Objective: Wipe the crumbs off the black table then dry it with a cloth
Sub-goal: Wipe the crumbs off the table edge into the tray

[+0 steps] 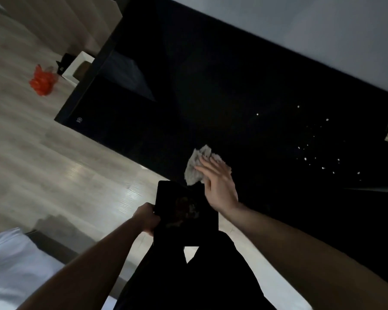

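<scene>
- Both forearms reach out from the bottom of the view toward the near edge of the black table (233, 86).
- Left hand (147, 217) is closed round the side of a dark tray (186, 211), held just below and against the table's near edge; some sweepings seem to lie in it already, though it is too dim to be sure.
- Right hand (218, 182) lies flat, fingers spread, pressing a crumpled grey cloth (194, 166) onto the table right at that edge, just above the tray.
- Pale crumbs (316, 157) are scattered on the table well to the right of the cloth.
- To do this well, I judge: keep the tray lip tight under the edge, carry the cloth beyond the crumbs, then draw them back in one flat, steady sweep.
- Drying looks not yet begun.
</scene>
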### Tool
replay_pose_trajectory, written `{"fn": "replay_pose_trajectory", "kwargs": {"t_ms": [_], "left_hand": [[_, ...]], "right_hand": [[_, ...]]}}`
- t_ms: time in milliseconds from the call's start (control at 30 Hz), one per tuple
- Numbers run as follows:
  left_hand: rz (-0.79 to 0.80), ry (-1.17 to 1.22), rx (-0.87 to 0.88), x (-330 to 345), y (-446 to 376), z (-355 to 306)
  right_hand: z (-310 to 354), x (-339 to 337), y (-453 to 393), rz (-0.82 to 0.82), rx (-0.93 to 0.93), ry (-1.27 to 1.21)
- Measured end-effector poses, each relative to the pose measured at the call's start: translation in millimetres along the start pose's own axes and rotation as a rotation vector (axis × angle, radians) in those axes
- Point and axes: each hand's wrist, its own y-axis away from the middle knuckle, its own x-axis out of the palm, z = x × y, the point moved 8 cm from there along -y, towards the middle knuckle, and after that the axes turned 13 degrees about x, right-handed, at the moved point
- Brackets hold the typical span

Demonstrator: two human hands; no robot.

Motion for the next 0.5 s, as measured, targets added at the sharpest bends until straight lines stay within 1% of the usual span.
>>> {"fn": "replay_pose_trajectory", "kwargs": {"t_ms": [133, 233, 300, 400, 500], "left_hand": [[0.021, -0.058, 0.046, -3.9, 0.7, -1.3], [0.044, -0.118, 0.062, -8.6, 6.0, -9.0], [0.064, -0.149, 0.067, -10.3, 6.5, -8.0], [0.111, -0.164, 0.083, -9.4, -4.7, 2.4], [0.107, -0.165, 0.079, -12.8, -10.4, 6.1]], "right_hand": [[4.4, 22.8, 68.6, 0.085, 0.034, -0.073], [6.5, 27.9, 100.3, 0.195, 0.168, -0.13], [5.0, 24.1, 115.6, 0.223, 0.249, -0.177], [-3.6, 2.2, 121.7, 0.102, 0.336, -0.282], [-15.0, -29.7, 111.1, -0.035, 0.377, -0.371]]}}
